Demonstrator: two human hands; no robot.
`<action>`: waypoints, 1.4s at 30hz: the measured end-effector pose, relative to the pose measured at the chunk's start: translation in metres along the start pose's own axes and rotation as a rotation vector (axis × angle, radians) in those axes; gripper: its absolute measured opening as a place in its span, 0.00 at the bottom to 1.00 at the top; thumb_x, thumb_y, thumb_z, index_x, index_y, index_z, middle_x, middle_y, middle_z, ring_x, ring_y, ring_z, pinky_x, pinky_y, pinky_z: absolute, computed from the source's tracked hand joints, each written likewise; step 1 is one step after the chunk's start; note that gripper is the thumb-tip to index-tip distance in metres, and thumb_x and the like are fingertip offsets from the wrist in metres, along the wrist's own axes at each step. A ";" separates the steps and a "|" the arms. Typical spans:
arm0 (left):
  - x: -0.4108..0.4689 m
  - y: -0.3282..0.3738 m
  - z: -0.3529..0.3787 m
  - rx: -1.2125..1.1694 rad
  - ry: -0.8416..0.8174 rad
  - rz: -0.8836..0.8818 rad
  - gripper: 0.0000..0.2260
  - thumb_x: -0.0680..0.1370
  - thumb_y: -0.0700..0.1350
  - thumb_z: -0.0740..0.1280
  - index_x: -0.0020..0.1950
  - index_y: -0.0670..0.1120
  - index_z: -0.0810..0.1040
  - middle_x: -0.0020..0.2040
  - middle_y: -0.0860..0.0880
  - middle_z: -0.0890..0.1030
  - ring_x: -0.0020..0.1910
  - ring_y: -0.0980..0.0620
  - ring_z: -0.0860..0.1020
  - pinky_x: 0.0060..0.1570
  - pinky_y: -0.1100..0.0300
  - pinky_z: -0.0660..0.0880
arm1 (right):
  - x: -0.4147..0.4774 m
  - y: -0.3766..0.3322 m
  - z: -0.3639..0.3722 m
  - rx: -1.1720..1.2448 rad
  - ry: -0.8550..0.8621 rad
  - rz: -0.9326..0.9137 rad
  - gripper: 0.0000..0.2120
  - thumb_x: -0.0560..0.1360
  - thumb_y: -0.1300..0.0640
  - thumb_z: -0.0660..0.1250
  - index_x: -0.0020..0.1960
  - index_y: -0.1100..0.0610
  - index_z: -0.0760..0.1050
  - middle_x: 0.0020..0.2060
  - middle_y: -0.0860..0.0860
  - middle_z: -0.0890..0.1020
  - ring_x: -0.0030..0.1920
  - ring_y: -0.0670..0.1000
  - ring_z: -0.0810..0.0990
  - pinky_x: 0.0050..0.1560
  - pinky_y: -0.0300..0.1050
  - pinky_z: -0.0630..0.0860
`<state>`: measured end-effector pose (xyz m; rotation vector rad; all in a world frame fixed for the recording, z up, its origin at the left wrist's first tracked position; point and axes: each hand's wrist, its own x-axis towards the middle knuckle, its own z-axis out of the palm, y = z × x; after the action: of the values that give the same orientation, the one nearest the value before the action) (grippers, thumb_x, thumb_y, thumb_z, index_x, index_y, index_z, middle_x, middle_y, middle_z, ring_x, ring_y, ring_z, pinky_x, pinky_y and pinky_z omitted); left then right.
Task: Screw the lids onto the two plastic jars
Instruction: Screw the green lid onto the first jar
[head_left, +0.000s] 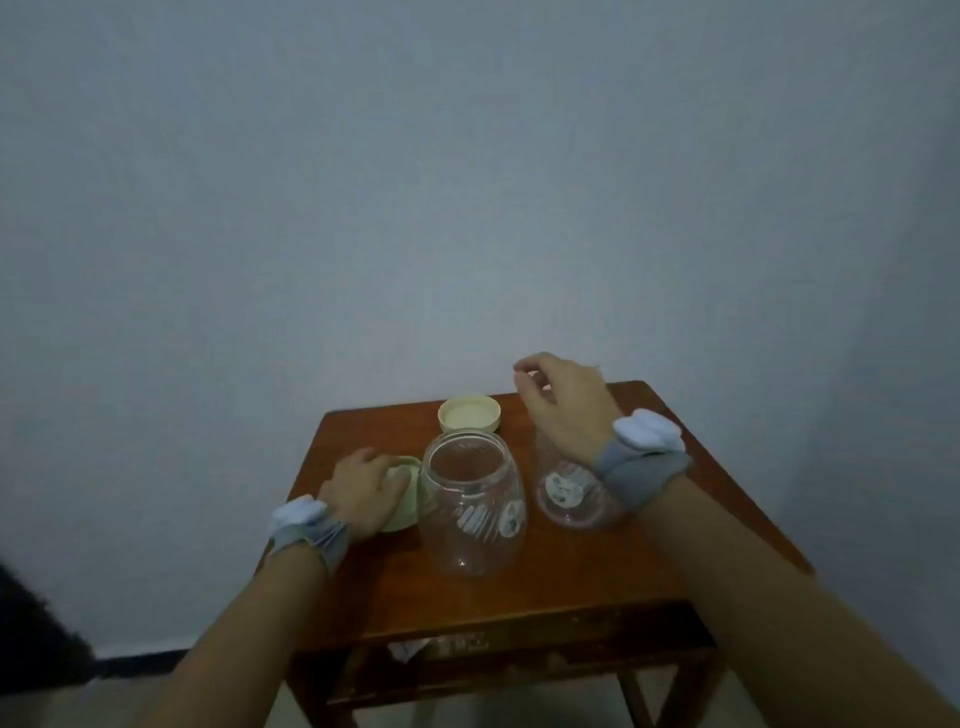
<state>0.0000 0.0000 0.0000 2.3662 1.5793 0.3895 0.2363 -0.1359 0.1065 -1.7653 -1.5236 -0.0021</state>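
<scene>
Two clear plastic jars stand open on a small wooden table (519, 597). The larger jar (472, 506) is in the middle; the smaller jar (569, 493) is to its right, partly hidden by my right wrist. One pale yellow lid (470, 413) lies upside down behind the larger jar. A second pale lid (405, 501) lies left of that jar, with my left hand (363, 491) resting on top of it, fingers curled over it. My right hand (558, 400) hovers above and behind the smaller jar, fingers loosely bent, holding nothing.
The table stands against a plain bluish wall (467, 182). Both wrists wear grey bands with pale sensors. A shelf under the tabletop holds some scraps (441, 647). A dark object (31, 634) is at the lower left on the floor.
</scene>
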 end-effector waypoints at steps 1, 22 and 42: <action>-0.011 -0.004 0.005 0.005 -0.057 -0.051 0.24 0.83 0.64 0.58 0.74 0.54 0.75 0.81 0.43 0.65 0.79 0.41 0.63 0.76 0.43 0.63 | -0.013 -0.002 0.005 0.066 -0.010 0.016 0.16 0.85 0.52 0.61 0.68 0.57 0.78 0.56 0.54 0.86 0.57 0.55 0.83 0.59 0.47 0.76; -0.047 0.020 -0.050 -0.977 0.360 0.040 0.15 0.72 0.39 0.81 0.41 0.47 0.73 0.48 0.48 0.83 0.39 0.56 0.81 0.32 0.69 0.75 | -0.098 0.035 0.099 0.359 -0.219 0.179 0.69 0.53 0.31 0.84 0.83 0.45 0.47 0.77 0.45 0.68 0.76 0.49 0.68 0.77 0.55 0.68; -0.039 0.006 -0.032 -1.374 -0.004 0.148 0.29 0.54 0.55 0.88 0.48 0.48 0.80 0.58 0.39 0.82 0.54 0.44 0.81 0.48 0.53 0.81 | -0.081 -0.030 0.099 -0.052 -0.151 0.048 0.61 0.61 0.41 0.79 0.83 0.47 0.47 0.77 0.57 0.59 0.77 0.62 0.59 0.75 0.60 0.65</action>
<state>-0.0217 -0.0362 0.0293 1.3402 0.6428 1.0529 0.1418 -0.1503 0.0162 -1.8789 -1.5996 0.1189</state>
